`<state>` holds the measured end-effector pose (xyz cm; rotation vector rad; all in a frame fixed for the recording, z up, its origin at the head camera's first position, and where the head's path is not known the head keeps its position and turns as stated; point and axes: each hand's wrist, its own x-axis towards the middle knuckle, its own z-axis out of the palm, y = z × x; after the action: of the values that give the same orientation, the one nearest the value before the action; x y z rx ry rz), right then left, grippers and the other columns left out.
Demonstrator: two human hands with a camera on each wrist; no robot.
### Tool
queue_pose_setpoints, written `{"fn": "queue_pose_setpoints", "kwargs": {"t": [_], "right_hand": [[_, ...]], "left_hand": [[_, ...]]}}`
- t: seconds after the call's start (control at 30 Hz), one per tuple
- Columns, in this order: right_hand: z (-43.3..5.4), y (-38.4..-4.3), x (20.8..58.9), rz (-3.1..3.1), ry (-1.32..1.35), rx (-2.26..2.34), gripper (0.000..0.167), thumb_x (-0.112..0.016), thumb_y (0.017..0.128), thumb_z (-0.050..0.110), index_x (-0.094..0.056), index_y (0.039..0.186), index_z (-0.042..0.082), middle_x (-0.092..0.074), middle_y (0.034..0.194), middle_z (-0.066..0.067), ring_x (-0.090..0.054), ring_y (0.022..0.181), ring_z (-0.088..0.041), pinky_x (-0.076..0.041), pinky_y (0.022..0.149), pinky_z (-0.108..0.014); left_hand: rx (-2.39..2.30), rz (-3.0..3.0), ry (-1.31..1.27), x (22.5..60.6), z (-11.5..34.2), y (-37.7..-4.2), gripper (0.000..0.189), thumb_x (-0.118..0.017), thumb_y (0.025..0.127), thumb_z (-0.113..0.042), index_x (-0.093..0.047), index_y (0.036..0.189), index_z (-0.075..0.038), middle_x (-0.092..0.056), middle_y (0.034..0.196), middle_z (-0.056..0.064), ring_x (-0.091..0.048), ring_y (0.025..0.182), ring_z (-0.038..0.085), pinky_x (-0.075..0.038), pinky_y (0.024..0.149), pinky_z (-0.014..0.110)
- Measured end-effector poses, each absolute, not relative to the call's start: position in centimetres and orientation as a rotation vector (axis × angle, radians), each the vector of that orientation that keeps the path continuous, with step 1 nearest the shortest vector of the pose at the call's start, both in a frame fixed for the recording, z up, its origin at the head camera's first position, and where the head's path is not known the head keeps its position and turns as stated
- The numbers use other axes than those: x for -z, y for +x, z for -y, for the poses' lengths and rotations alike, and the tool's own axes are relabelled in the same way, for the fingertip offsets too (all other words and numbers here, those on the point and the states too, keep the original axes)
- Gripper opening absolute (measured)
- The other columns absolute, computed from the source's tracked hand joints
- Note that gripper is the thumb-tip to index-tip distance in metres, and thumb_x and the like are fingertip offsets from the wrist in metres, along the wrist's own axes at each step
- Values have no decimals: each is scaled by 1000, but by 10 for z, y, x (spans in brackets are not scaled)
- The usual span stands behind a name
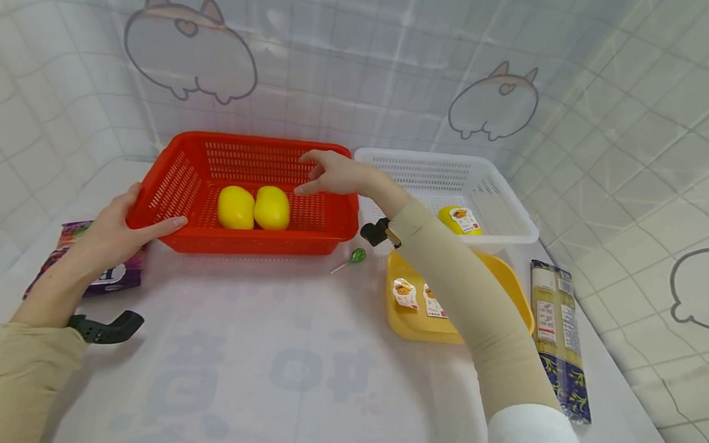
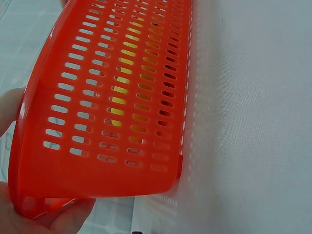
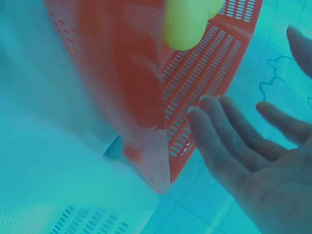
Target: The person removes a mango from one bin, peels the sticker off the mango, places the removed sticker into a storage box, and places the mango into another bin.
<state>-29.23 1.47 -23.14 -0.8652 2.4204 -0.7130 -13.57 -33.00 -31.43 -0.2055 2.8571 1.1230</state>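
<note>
A red slotted basket [image 1: 260,243] stands at the back left. Two smooth yellow mango-like fruits [image 1: 236,207] lie side by side inside it. My left hand [image 1: 116,229] grips the basket's left end, thumb over the front rim. In the left wrist view, thumb and fingers [image 2: 73,214] wrap round the rim of the basket [image 2: 107,180]. Over the right part of the red basket hovers my right hand [image 1: 340,173], its fingers loosely bent and holding nothing. The right wrist view shows that hand [image 3: 253,165] with spread fingers beside the red wall.
Right of the red basket stands a white basket [image 1: 506,234] with a labelled yellow fruit [image 1: 453,218]. In front are a yellow container [image 1: 421,328], partly under my right arm, and a green lollipop [image 1: 358,255]. Noodle-like packs [image 1: 556,333] lie far right, a purple bag [image 1: 131,272] left.
</note>
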Motion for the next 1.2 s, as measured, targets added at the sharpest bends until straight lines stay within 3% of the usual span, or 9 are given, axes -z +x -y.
{"fn": "queue_pose_setpoints", "kwargs": {"t": [0.23, 0.5, 1.0, 1.2], "right_hand": [[-31, -286, 233, -2500, -778, 745, 76, -71, 91, 41, -35, 154, 19, -53, 138, -7, -53, 119, -19, -51, 97, -33], [-45, -276, 231, -2536, -743, 664, 79, -72, 90, 43, -33, 155, 20, -50, 144, -9, -51, 125, -21, -52, 98, -36], [-90, -266, 235, -2531, -733, 746, 73, -74, 89, 32, -38, 150, 15, -51, 140, -9, -51, 120, -23, -55, 94, -38], [-114, -271, 234, -2548, -688, 718, 74, -75, 89, 33, -37, 151, 19, -50, 143, -8, -53, 121, -24, -54, 97, -41]], "left_hand": [[-1098, -2858, -207, 315, 330, -135, 112, -56, 92, -64, 20, 156, -11, -10, 154, 40, -28, 126, 57, -46, 86, 72], [-1103, -2856, -197, 315, 332, -137, 112, -55, 92, -64, 21, 156, -12, -6, 155, 40, -27, 127, 57, -42, 88, 75], [-1101, -2857, -210, 316, 333, -137, 111, -55, 93, -63, 20, 156, -12, -6, 155, 41, -26, 126, 58, -42, 87, 76], [-1104, -2850, -214, 316, 334, -137, 110, -54, 93, -63, 21, 156, -13, -2, 157, 40, -23, 127, 58, -38, 90, 78]]}}
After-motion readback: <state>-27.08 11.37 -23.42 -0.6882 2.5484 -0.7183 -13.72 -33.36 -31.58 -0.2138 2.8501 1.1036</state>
